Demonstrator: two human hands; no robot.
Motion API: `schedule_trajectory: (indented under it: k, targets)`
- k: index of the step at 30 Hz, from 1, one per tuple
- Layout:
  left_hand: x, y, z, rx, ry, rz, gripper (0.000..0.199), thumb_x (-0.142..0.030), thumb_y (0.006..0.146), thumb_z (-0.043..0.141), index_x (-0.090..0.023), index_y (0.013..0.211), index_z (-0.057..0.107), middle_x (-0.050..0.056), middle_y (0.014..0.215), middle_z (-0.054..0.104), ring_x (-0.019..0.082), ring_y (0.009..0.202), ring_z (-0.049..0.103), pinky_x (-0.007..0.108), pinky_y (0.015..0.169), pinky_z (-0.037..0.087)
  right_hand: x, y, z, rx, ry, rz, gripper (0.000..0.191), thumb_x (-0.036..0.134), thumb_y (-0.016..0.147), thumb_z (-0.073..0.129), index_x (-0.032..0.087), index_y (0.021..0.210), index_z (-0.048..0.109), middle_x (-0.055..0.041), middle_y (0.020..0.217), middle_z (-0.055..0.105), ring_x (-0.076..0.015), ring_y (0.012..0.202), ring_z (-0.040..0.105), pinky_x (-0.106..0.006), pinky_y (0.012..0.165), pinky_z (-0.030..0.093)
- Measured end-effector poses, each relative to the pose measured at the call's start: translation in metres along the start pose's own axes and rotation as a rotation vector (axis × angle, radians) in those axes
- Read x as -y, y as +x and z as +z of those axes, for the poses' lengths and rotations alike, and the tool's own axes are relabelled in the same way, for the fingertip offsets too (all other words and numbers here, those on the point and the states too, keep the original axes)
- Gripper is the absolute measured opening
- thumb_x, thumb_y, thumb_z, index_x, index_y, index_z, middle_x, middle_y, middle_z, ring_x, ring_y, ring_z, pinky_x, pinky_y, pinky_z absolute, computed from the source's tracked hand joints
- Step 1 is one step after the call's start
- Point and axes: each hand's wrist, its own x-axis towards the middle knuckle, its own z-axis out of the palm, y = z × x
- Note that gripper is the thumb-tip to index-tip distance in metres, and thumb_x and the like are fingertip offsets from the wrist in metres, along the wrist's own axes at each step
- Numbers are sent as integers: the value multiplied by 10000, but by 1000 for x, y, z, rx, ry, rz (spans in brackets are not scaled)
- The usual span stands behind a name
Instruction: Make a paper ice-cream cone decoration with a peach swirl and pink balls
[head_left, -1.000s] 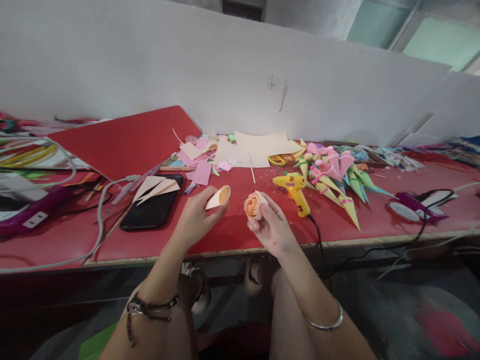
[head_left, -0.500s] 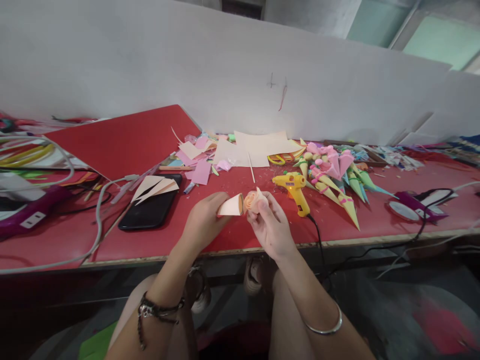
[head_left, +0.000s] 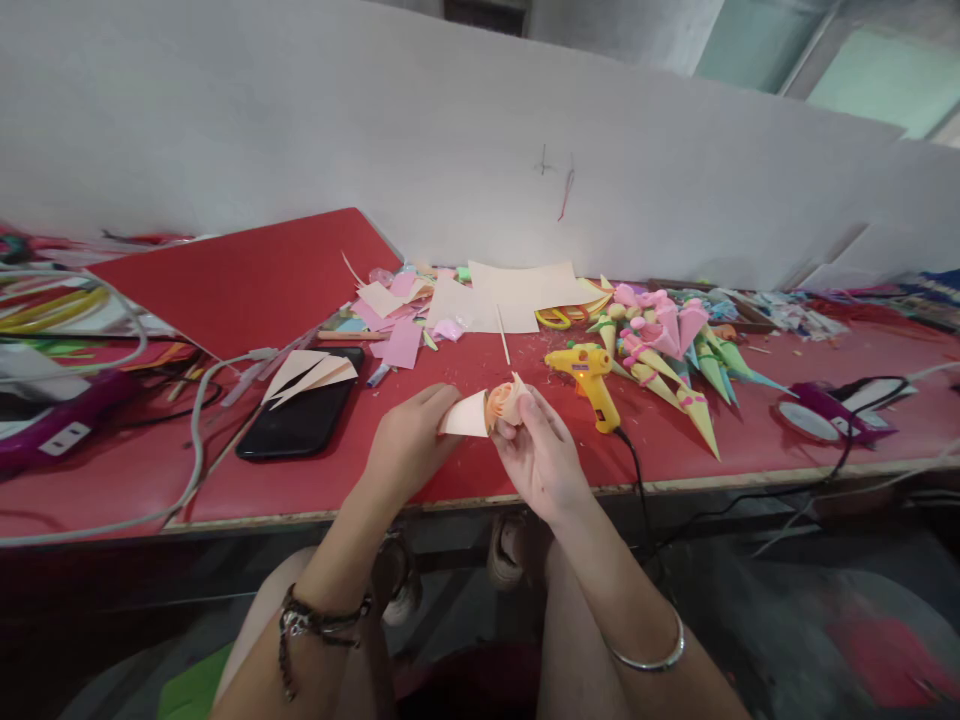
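My left hand is closed on a cream paper cone, its wide mouth turned to the right. Between the fingers of my right hand is a peach paper rose, a pointed paper tip sticking up from it. The rose meets the mouth of the cone; whether part of it sits inside, I cannot tell. To the right of my hands a yellow hot glue gun lies on the red tabletop. A thin white stick lies behind them.
A black phone with cut peach paper on it lies left. Pink and yellow paper cones are heaped right. Paper sheets and scraps line the back. Purple power strips with cables sit at both sides.
The gap between cone and rose has closed; the cone's mouth now touches the rose. Both hands keep their hold, and the things on the table stay put.
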Motion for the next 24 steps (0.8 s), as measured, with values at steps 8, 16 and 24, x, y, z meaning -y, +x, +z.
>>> schedule_trajectory:
  k: [8,16,24]
  targets:
    - [-1,0,-3,-28,-14,7,80,-235,733,429,-180,710,482,29,691,545,148,599,499,218,501,304,1,-2,2,5,25,75,161,292,681,665,192,736,551,49,645,456,-35,529,368,-141,479,352]
    - [-3,1,-6,134,-154,50,74,-226,681,505,-174,706,458,-13,661,504,126,598,472,208,528,319,1,-1,3,-43,-73,76,194,275,637,673,198,746,533,54,655,481,-37,539,382,-153,479,334]
    - [1,0,-11,238,-289,-25,146,-298,708,509,-155,732,493,-45,590,494,94,532,442,180,480,304,-7,1,-8,11,-294,6,139,242,692,615,216,796,528,56,693,496,-55,588,418,-174,519,333]
